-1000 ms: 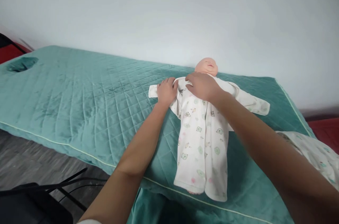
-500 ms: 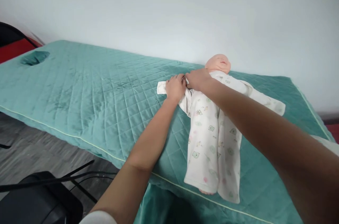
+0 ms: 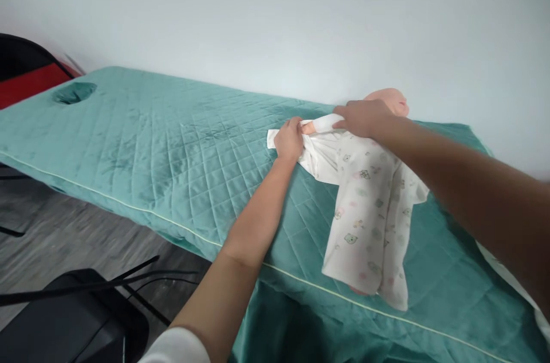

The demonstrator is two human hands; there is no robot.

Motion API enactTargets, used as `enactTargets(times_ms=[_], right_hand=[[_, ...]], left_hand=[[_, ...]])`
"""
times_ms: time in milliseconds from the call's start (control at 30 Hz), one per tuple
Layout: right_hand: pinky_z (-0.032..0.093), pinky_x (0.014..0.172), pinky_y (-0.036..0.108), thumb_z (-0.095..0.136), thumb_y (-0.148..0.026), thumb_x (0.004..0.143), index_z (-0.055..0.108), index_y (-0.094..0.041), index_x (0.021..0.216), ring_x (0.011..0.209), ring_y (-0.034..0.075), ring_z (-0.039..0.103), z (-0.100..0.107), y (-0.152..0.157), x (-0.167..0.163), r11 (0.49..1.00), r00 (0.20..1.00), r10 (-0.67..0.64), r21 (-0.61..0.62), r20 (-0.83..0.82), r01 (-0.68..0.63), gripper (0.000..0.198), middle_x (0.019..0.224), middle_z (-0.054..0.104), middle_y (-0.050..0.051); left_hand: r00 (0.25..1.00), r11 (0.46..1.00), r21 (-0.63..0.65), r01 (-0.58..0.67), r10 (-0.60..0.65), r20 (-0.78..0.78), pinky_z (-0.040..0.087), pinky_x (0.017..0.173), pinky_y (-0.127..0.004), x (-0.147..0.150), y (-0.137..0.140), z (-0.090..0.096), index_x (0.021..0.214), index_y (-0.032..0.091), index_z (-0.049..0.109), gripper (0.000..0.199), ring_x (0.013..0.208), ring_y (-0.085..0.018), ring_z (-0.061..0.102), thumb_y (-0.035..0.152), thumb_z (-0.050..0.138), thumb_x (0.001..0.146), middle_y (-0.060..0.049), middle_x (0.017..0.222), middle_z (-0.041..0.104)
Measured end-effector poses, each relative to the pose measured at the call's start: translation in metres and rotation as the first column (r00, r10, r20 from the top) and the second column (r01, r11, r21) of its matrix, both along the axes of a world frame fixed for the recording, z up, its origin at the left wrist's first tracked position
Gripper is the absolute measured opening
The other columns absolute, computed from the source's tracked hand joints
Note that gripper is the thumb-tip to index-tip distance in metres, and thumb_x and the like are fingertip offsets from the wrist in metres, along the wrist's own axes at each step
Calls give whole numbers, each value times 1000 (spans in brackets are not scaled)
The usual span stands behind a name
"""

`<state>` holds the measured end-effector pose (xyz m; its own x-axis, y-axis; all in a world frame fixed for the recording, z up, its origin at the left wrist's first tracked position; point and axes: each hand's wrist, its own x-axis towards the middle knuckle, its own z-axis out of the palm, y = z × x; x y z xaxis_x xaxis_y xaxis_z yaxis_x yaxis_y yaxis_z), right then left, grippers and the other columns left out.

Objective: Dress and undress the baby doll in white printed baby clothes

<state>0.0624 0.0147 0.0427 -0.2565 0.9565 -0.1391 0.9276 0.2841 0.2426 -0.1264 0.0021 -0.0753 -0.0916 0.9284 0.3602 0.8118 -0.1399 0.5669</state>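
Note:
A baby doll (image 3: 389, 101) lies on the green quilted bed, its head near the wall and turned to the right. It wears a white baby gown (image 3: 365, 208) with small animal prints. My left hand (image 3: 290, 138) is closed round the gown's sleeve, whose cuff (image 3: 271, 138) sticks out on the left. Beside its fingers shows a bit of the doll's bare arm (image 3: 308, 127), above it a white inner sleeve (image 3: 326, 122). At the doll's shoulder my right hand (image 3: 363, 118) grips the white cloth. It hides the doll's neck and part of the chest.
The green quilted bed cover (image 3: 172, 151) runs along a white wall (image 3: 258, 19), with a face hole (image 3: 74, 93) at its far left end. A black object with bars and a cable (image 3: 86, 317) stands at lower left. A red and black chair (image 3: 34, 79) is behind the bed's end.
My right hand has moved right, away from my left hand. The doll has shifted and tilted right, the sleeve is stretched, and some of the doll's arm now shows between my hands.

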Motion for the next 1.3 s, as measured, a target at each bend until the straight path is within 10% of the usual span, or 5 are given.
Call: enactTargets(times_ms=[367,667,900,1100,1300], right_hand=[[46,79,40,45,-56,98,58,-27,132,107,32,63,0,-7,-3,1000,996,-4,-2,-94,3,47,125,66,14],[48,84,40,49,-49,98,62,-22,130,112,32,64,-17,-4,-32,984,978,173,64,-114,-167,44,124,69,15],[46,98,45,41,-42,100,64,-24,132,121,31,60,-8,-28,31,976,874,99,218,-476,8,44,135,66,9],[49,99,46,50,-38,92,68,-19,122,112,29,65,-43,-49,113,899,595,-147,145,-790,414,40,123,72,11],[31,116,54,40,-28,94,60,-15,136,130,30,56,-101,-60,137,879,709,-152,233,-689,416,48,137,64,16]], left_hand=[[979,989,47,-140,146,-143,45,101,-43,7,-9,5,143,16,47,46,126,-30,53,22,46,97,-14,138,61],[890,972,78,223,-170,-423,28,116,-50,21,-4,7,138,14,50,43,131,-31,48,23,51,96,-15,134,60],[883,991,11,133,-114,-456,37,103,-44,19,-15,13,134,17,51,38,123,-31,50,28,50,98,-15,132,61],[893,999,-17,39,-42,-447,37,105,-46,13,-18,16,133,19,54,37,124,-32,50,29,47,98,-16,133,61],[883,994,55,92,-56,-466,22,122,-54,16,-30,17,145,20,47,49,140,-31,41,22,46,96,-15,146,54]])
